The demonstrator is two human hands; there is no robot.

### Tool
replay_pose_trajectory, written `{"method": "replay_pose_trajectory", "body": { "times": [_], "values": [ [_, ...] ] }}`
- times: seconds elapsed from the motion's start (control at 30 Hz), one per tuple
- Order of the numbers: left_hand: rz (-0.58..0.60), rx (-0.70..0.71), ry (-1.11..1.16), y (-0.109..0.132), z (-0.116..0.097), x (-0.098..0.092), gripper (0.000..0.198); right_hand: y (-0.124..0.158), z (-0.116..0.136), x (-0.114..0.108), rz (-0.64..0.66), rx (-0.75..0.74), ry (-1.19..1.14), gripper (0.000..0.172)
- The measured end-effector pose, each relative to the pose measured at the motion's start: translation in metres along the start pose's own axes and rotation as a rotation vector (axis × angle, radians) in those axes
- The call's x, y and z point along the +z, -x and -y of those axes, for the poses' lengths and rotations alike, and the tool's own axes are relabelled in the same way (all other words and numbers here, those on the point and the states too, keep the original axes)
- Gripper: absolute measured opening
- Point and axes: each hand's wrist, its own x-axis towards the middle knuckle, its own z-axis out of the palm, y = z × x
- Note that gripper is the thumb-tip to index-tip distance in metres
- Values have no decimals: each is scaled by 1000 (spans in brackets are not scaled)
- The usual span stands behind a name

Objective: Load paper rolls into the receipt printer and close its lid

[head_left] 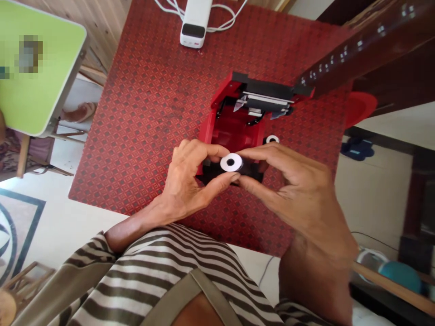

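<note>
A red and black label printer lies open on the red patterned tablecloth, its lid tipped back. Both my hands meet at its near edge. My left hand and my right hand pinch a small white paper roll with a black core between fingertips, just above the printer's black front. A second white roll peeks out at the printer's right side.
A white power bank with white cables lies at the table's far edge. A green table stands at the left, a dark wooden beam at the upper right, and a red stool beyond the table.
</note>
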Motion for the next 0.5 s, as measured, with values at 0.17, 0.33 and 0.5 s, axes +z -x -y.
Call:
{"method": "replay_pose_trajectory", "body": {
  "times": [0.17,0.33,0.5],
  "values": [
    [-45,40,2,4,14,-1,56,-11,-19,3,-84,15,158,30],
    [-102,58,26,8,20,-5,39,-29,-27,25,-52,21,368,23],
    [-135,56,-34,8,23,-5,26,-42,-10,36,21,56,641,21]
  ]
}}
